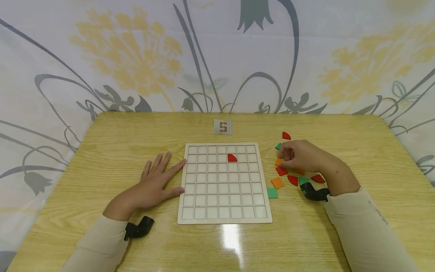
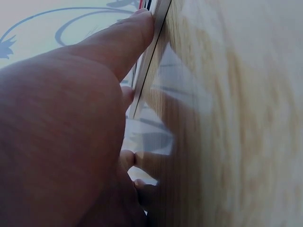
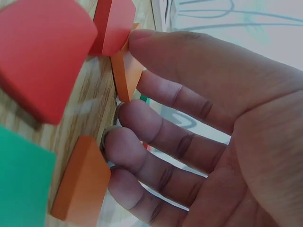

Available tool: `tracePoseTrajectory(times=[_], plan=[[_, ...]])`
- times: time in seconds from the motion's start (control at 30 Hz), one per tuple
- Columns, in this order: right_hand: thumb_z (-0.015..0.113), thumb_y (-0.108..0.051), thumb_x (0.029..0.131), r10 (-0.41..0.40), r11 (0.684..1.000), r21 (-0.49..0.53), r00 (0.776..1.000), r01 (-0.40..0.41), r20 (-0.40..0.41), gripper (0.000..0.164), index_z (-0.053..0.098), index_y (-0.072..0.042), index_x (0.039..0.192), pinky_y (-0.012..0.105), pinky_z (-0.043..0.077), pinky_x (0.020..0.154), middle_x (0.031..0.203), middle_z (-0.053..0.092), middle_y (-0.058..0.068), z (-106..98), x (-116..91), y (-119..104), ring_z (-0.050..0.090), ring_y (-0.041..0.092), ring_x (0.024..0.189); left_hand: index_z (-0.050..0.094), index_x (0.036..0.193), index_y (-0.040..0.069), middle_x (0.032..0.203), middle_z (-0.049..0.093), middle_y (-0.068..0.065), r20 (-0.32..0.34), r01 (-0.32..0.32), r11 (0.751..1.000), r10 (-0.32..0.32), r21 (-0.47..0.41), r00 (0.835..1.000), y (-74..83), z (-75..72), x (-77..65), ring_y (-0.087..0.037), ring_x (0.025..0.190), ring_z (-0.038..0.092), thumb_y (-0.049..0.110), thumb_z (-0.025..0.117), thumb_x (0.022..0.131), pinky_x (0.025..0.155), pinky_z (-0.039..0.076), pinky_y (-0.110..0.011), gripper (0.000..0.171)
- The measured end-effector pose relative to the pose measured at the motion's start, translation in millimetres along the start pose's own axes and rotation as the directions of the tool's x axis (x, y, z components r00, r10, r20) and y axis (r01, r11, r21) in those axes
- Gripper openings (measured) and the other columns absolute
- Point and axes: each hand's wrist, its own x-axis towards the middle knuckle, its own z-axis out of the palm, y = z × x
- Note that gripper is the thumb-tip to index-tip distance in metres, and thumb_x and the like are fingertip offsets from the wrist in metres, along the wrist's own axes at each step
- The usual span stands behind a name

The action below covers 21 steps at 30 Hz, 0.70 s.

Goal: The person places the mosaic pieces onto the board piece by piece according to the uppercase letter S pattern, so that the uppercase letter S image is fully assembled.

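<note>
My left hand point(image 1: 153, 189) lies with fingers spread on the table, its thumb and index fingertip touching the left edge of a pale gridded board point(image 1: 224, 221). One red quarter-circle tile point(image 1: 232, 158) sits in a cell of the board's second row. Right of the board, my right hand point(image 1: 304, 156) is over a loose group of tiles. Its thumb and index finger pinch an orange tile point(image 3: 127, 73) by the edges, low at the tabletop; the other fingers are curled. Beside them in the right wrist view are a red tile point(image 3: 45, 52), another orange tile point(image 3: 83, 184) and a green tile point(image 3: 21, 182).
Behind the board lies a small card point(image 1: 222, 127) with a coloured S-like pattern on a grid. A green square point(image 1: 273, 193) lies against the board's right edge, near an orange square point(image 1: 277, 183). A red quarter-circle point(image 1: 286, 135) lies farther back. Patterned cloth point(image 1: 217, 56) hangs behind the table.
</note>
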Motion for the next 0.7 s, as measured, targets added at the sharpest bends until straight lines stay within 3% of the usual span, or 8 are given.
tracePoseTrajectory(times=[0.7], plan=[[0.075,-0.013,0.089,0.001,0.999,-0.041,1.0,-0.002,-0.023,0.012,0.07,-0.007,0.098,0.034,0.053,0.076,0.088,0.067,0.003,2.1,0.2,-7.2,0.06,0.015,0.081,0.022,0.161,0.031,0.168,-0.007,-0.019,-0.001,-0.003,1.0,0.003,-0.007,1.0,-3.8,2.3,2.8,-0.043,0.153,-0.015,0.053,0.062,0.095,0.117,-0.013,-0.066,0.08]])
